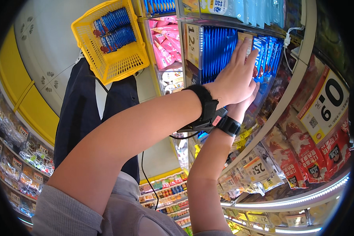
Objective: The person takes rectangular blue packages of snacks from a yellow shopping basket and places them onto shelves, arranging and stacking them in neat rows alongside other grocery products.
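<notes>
My left hand (234,73) reaches across to an acrylic shelf bin and lies over blue snack packets, fingers extended and slightly apart. To its left, a tight row of blue packets (219,51) stands on edge. More blue packets (267,56), fronts showing, lean together right of the fingers. A brown card or packet (244,38) sits by the fingertips. My right hand (244,103) is underneath the left one and mostly hidden, so its grip does not show. A yellow plastic basket (125,66) holds two rows of similar blue packets (118,38).
Pink cone-shaped packs (166,44) fill the neighbouring bin. A price card (193,44) stands at the bin's left side. A white cable (287,41) hangs along the shelf edge. Red snack bags (312,162) and a large price sign (324,103) are at right. Stocked shelves (20,147) line the left.
</notes>
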Motion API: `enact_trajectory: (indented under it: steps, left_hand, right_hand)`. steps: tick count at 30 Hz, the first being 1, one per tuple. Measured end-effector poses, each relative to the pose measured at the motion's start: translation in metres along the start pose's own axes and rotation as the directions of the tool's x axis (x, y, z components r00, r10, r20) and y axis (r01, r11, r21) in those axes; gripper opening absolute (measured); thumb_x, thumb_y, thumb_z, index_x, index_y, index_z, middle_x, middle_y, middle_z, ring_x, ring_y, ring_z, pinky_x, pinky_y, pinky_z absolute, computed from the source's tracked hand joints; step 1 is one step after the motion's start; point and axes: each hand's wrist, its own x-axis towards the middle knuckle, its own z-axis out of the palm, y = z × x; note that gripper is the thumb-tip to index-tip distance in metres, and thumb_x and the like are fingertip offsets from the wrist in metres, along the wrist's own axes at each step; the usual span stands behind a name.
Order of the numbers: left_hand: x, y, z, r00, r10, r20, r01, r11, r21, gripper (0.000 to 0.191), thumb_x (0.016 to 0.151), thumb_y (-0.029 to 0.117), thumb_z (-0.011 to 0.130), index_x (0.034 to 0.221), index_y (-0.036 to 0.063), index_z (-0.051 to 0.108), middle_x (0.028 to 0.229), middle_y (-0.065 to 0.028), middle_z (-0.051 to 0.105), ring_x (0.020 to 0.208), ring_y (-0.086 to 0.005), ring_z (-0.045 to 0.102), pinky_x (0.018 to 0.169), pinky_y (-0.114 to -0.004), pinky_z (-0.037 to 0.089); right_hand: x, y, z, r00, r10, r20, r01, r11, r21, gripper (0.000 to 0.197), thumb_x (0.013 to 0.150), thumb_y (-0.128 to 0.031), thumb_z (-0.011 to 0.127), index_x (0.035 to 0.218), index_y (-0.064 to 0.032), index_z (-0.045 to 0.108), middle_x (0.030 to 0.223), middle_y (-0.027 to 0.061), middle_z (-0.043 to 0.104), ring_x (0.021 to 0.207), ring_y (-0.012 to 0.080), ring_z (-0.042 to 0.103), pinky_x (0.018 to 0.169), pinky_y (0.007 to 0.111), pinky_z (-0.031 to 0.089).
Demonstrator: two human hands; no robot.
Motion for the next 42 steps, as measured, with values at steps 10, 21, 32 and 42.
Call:
enact_trajectory:
  steps: [10,21,32,42]
  left_hand:
    - [0.017,-0.010,-0.009,0.984,-0.168,0.059,0.168,0.986,-0.006,0.060,0.072,0.010,0.054,0.123,-0.0114,0.032,0.133,-0.0343,0.018,0.122,-0.0456,0.026,0.099,-0.042,0.030]
    - [0.019,-0.006,-0.006,0.970,-0.174,0.169,0.144,0.974,0.175,0.056,0.073,0.012,0.055,0.117,-0.0177,0.036,0.133,-0.0336,0.017,0.117,-0.0427,0.029,0.097,-0.041,0.033]
    - [0.021,0.000,0.003,0.951,-0.272,0.149,0.233,0.943,0.236,0.067,0.067,0.013,0.060,0.118,-0.0195,0.032,0.133,-0.0286,0.018,0.111,-0.0365,0.035,0.085,-0.040,0.044]
    - [-0.001,0.018,-0.069,0.972,0.026,0.235,0.005,0.991,-0.130,0.032,0.074,0.004,0.047,0.106,0.0035,0.048,0.103,-0.0172,0.047,0.089,-0.0319,0.055,0.073,-0.040,0.046]
  right_hand:
    - [0.002,-0.004,0.037,0.977,-0.079,-0.198,0.022,0.961,-0.277,0.037,0.076,0.002,0.060,0.107,0.0024,0.040,0.088,0.0133,0.057,0.074,0.0212,0.060,0.063,0.035,0.053]
    - [0.014,-0.003,0.020,0.975,-0.067,-0.210,0.003,0.957,-0.292,0.018,0.080,-0.004,0.058,0.093,0.0003,0.046,0.081,0.0104,0.057,0.068,0.0189,0.059,0.058,0.032,0.051]
    - [0.027,-0.017,0.009,0.987,-0.032,-0.159,-0.021,0.946,-0.325,0.039,0.074,0.000,0.066,0.102,0.0031,0.039,0.086,0.0155,0.057,0.073,0.0213,0.059,0.061,0.033,0.052]
    - [-0.061,-0.041,0.034,0.982,-0.101,-0.162,0.055,0.961,-0.271,0.061,0.078,-0.013,0.064,0.126,0.0043,0.031,0.118,0.0181,0.041,0.112,0.0252,0.038,0.084,0.042,0.042]
